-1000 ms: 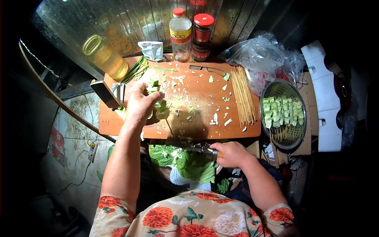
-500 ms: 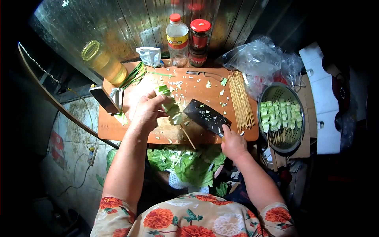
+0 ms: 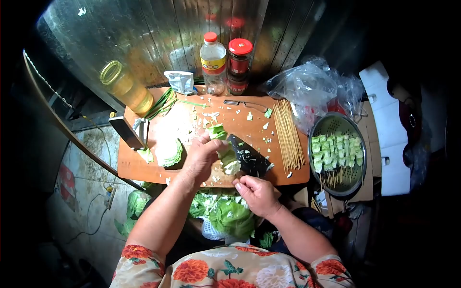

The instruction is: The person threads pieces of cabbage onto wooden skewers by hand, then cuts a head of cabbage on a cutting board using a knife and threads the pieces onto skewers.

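My left hand (image 3: 204, 156) grips a skewer of folded cabbage pieces (image 3: 229, 156) above the cutting board. My right hand (image 3: 259, 194) is closed at the board's front edge, its thumb and finger pinching the lower end of that skewer. Just beyond it a dark cleaver (image 3: 252, 161) lies on the board with cabbage bits on its blade; its handle is hidden. To the left of my left hand sits a cut cabbage piece (image 3: 170, 152). Below the board is a heap of loose cabbage leaves (image 3: 230, 216).
Bare bamboo skewers (image 3: 289, 137) lie at the right of the wooden cutting board (image 3: 137, 165). A colander (image 3: 353, 187) beside it holds finished cabbage skewers. Along the back stand a jar of yellow liquid (image 3: 127, 91), a bottle (image 3: 212, 65) and a red-lidded jar (image 3: 239, 62). A phone (image 3: 126, 132) leans at left.
My right hand has let go of the cleaver and moved left to the skewer's lower end. My left hand has shifted right with the skewer, uncovering the cut cabbage.
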Demonstrator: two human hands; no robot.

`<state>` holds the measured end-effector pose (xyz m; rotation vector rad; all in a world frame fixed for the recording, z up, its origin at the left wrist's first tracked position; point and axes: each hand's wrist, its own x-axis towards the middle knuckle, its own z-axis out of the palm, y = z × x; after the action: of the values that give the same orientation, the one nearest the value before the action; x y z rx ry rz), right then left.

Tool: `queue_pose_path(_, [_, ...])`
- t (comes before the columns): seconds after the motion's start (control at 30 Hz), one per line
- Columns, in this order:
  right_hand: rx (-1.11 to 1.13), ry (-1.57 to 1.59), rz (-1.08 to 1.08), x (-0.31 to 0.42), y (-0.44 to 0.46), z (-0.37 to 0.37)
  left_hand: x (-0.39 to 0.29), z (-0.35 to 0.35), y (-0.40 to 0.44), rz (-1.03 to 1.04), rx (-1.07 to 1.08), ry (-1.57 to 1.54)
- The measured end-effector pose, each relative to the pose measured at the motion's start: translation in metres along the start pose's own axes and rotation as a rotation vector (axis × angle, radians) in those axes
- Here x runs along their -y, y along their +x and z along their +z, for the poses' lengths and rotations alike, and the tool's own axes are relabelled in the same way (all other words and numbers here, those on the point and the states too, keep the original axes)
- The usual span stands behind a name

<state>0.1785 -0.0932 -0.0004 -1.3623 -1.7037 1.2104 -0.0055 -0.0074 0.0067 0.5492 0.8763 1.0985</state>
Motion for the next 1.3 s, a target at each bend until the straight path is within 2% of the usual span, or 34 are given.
queue_pose_path(0.03, [-0.011, 0.001, -0.01, 0.009, -0.001, 0.001, 0.003, 0.001, 0.001, 0.044, 0.047, -0.093])
queue_pose_path(0.17, [-0.054, 0.08, 0.006, 0.026, -0.004, 0.014, 0.001, 0.018, -0.005, -0.002, -0.01, -0.2])
queue_pose_path(0.23, [-0.061, 0.084, 0.012, 0.027, -0.001, 0.015, -0.001, 0.024, -0.005, -0.107, -0.026, -0.271])
queue_pose_path(0.27, [-0.071, 0.088, 0.02, 0.027, 0.0, 0.016, -0.001, 0.026, -0.005, -0.074, 0.01, -0.334])
queue_pose_path(0.4, [-0.082, 0.193, -0.035, 0.025, 0.002, 0.02, 0.004, 0.022, -0.005, -0.095, 0.01, -0.362])
queue_pose_path(0.6, [-0.062, 0.389, 0.056, 0.029, 0.001, 0.022, 0.006, 0.032, -0.014, -0.177, -0.077, -0.406])
queue_pose_path(0.63, [-0.051, 0.399, 0.125, 0.03, 0.002, 0.02, 0.007, 0.037, -0.018, -0.207, -0.09, -0.386])
queue_pose_path(0.67, [-0.04, 0.409, 0.192, 0.031, 0.002, 0.02, 0.007, 0.04, -0.02, -0.186, -0.11, -0.403])
queue_pose_path(0.8, [-0.041, 0.401, 0.197, 0.03, 0.002, 0.021, 0.008, 0.038, -0.022, -0.168, -0.119, -0.362])
queue_pose_path(0.87, [-0.016, 0.384, 0.106, 0.024, 0.004, 0.024, 0.011, 0.034, -0.021, -0.156, -0.139, -0.335])
queue_pose_path(1.0, [-0.01, 0.407, 0.084, 0.024, 0.011, 0.023, 0.001, 0.031, -0.017, -0.09, -0.202, -0.33])
queue_pose_path(1.07, [-0.025, 0.26, 0.027, 0.027, 0.01, 0.019, -0.011, 0.021, -0.012, -0.089, -0.189, -0.333])
queue_pose_path(1.1, [-0.023, 0.262, 0.029, 0.029, 0.008, 0.018, -0.015, 0.014, -0.008, -0.077, -0.174, -0.314])
queue_pose_path(1.13, [-0.007, 0.246, 0.053, 0.031, 0.006, 0.017, -0.01, 0.006, 0.002, 0.026, -0.251, -0.285])
queue_pose_path(1.3, [0.038, 0.345, 0.131, 0.029, 0.003, 0.018, -0.012, 0.005, 0.001, 0.044, -0.235, -0.249])
